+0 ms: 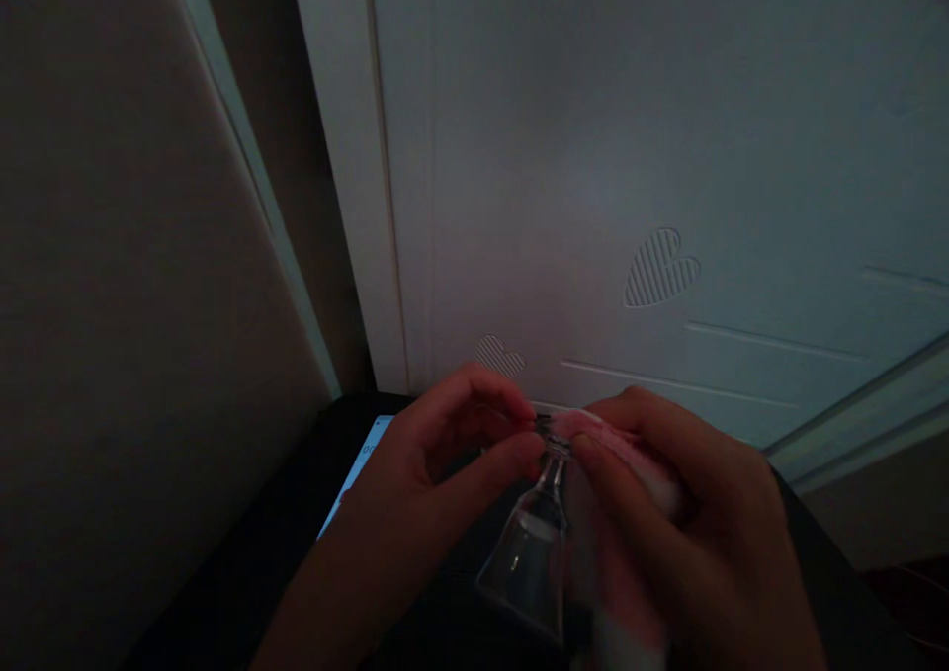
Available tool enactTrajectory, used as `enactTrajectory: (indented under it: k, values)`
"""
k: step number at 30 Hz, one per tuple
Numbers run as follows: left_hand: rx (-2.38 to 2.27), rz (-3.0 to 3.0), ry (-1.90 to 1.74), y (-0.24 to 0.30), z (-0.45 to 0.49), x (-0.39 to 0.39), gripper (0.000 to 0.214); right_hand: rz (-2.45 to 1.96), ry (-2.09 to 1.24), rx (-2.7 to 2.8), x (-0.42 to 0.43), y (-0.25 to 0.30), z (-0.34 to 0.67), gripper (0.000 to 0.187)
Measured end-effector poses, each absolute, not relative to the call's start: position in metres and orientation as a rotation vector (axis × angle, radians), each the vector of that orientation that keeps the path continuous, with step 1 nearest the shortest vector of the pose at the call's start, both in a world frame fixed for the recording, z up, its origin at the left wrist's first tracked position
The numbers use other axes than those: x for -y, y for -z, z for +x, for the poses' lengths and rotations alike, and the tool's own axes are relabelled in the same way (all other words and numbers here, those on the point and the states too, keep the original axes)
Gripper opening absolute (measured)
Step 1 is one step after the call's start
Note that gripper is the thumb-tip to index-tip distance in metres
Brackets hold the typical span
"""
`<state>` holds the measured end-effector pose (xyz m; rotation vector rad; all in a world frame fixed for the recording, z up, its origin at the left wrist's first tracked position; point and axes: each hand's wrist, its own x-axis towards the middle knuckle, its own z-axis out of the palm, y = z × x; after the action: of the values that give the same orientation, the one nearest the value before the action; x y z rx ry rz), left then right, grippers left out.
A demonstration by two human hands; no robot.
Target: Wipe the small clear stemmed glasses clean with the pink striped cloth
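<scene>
In dim light I hold a small clear glass [528, 550] with a narrow stem, tilted with its foot pointing away from me. My left hand [437, 463] pinches the far end of the glass between thumb and fingers. My right hand [682, 523] is closed around a pink and white cloth [623, 562], pressed against the stem and the glass's side. Both hands meet just above a dark surface.
A dark table [244, 572] lies under the hands, with a lit blue screen [354, 473] at its left. Behind stands a white cupboard door [593, 157] with heart-shaped cut-outs. A beige panel [111, 305] fills the left side.
</scene>
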<state>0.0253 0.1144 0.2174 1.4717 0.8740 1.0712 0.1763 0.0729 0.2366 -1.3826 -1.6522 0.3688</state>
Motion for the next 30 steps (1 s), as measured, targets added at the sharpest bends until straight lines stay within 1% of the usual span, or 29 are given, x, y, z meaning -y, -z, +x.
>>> enactTrajectory:
  k: [3, 8, 11, 14, 16, 20, 25, 30]
  values:
    - [-0.844, 1.562, -1.154, -0.218, 0.021, -0.112, 0.013, -1.410, -0.423, 1.544, -0.072, -0.236, 0.178, 0.016]
    - [-0.728, 1.781, -1.092, -0.223, 0.016, -0.102, 0.027, -1.420, -0.564, 1.501, -0.073, -0.236, 0.183, 0.025]
    - [-0.775, 1.809, -1.034, -0.228, 0.019, -0.095, 0.045, -1.402, -0.537, 1.510, -0.074, -0.237, 0.182, 0.024]
    - [-0.861, 1.819, -1.015, -0.229, 0.020, -0.091, 0.054, -1.409, -0.465, 1.471, -0.073, -0.237, 0.180, 0.020]
    - [-0.903, 1.830, -1.090, -0.226, 0.020, -0.090, 0.052, -1.408, -0.413, 1.461, -0.071, -0.236, 0.179, 0.017]
    - [-0.874, 1.873, -1.292, -0.219, 0.019, -0.092, 0.040, -1.428, -0.243, 1.424, -0.069, -0.234, 0.178, 0.017]
    - [-0.885, 1.956, -1.344, -0.218, 0.020, -0.098, 0.038, -1.440, -0.005, 1.363, -0.069, -0.232, 0.175, 0.014]
    - [-1.009, 2.015, -1.448, -0.218, 0.023, -0.100, 0.031, -1.443, 0.063, 1.356, -0.069, -0.230, 0.176, 0.009]
